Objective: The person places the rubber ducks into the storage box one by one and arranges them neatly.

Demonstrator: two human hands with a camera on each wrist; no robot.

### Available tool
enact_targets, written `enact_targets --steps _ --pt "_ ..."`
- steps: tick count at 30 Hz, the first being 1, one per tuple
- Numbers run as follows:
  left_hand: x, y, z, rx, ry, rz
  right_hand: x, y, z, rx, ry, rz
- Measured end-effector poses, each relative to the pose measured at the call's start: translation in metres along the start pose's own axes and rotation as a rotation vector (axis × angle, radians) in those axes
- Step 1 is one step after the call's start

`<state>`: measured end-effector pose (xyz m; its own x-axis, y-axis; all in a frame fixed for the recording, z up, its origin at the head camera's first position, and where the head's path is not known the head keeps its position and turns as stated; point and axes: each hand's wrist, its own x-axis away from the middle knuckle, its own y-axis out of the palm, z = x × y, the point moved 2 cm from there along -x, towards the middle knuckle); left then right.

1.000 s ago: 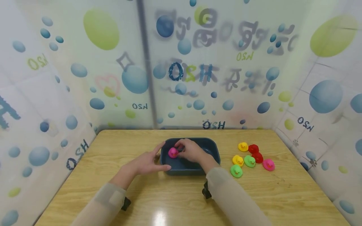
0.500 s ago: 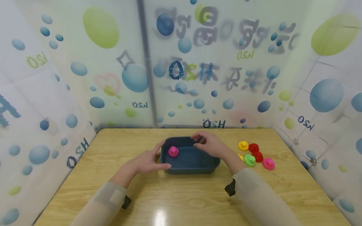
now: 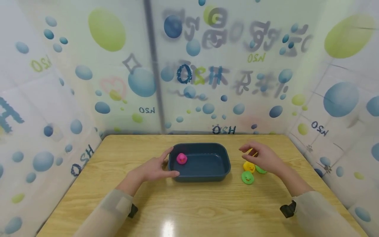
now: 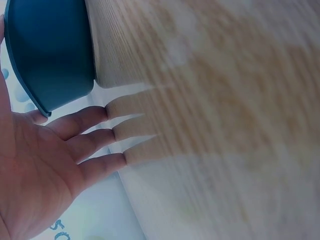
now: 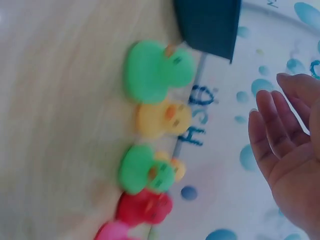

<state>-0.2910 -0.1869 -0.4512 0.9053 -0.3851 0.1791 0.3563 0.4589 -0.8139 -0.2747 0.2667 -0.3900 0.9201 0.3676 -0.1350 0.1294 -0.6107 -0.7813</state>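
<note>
A dark blue plastic bin [image 3: 204, 179] stands on the table with a pink rubber duck [image 3: 182, 158] at its left end. My left hand [image 3: 151, 170] rests at that end, thumb by the front rim and index finger by the back; the left wrist view shows its other fingers extended below the bin. To the right of the bin, my right hand [image 3: 265, 158] hovers over the loose ducks with loosely bent fingers, holding nothing. Near it are a yellow duck [image 3: 249, 167] and a green duck [image 3: 247, 177]. It hides others, including a red duck [image 5: 140, 207] seen in the right wrist view.
A second green duck [image 5: 135, 167] and another pink duck [image 5: 115, 232] lie in the same cluster. The wooden table [image 3: 189, 210] ends at a patterned curtain [image 3: 189, 108] behind the bin, and similar sheeting hangs on both sides.
The right hand has let go of the pink duck, leaving it in the bin, and moved right, out over the loose ducks. The left hand has stayed at the bin's left end.
</note>
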Motion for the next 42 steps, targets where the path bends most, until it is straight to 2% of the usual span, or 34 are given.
enact_targets --steps 6,12,19,24,29,42 --pt "0.000 0.001 -0.002 0.009 -0.005 0.003 0.022 0.000 0.019 0.010 0.016 -0.055" --pt "0.000 0.001 -0.001 0.024 0.003 0.001 0.038 0.007 0.028 0.008 0.043 -0.111" --pt "0.000 0.001 -0.002 0.029 -0.002 0.001 0.046 0.016 0.037 -0.079 0.078 -0.216" --pt "0.001 0.001 -0.003 0.022 -0.007 -0.002 0.049 0.022 0.039 -0.113 0.092 -0.260" --pt "0.000 0.001 -0.003 0.026 -0.006 -0.004 0.051 0.027 0.040 -0.110 0.100 -0.263" --pt "0.002 0.001 -0.002 0.026 -0.010 -0.004 0.053 0.037 0.039 -0.073 0.161 -0.201"
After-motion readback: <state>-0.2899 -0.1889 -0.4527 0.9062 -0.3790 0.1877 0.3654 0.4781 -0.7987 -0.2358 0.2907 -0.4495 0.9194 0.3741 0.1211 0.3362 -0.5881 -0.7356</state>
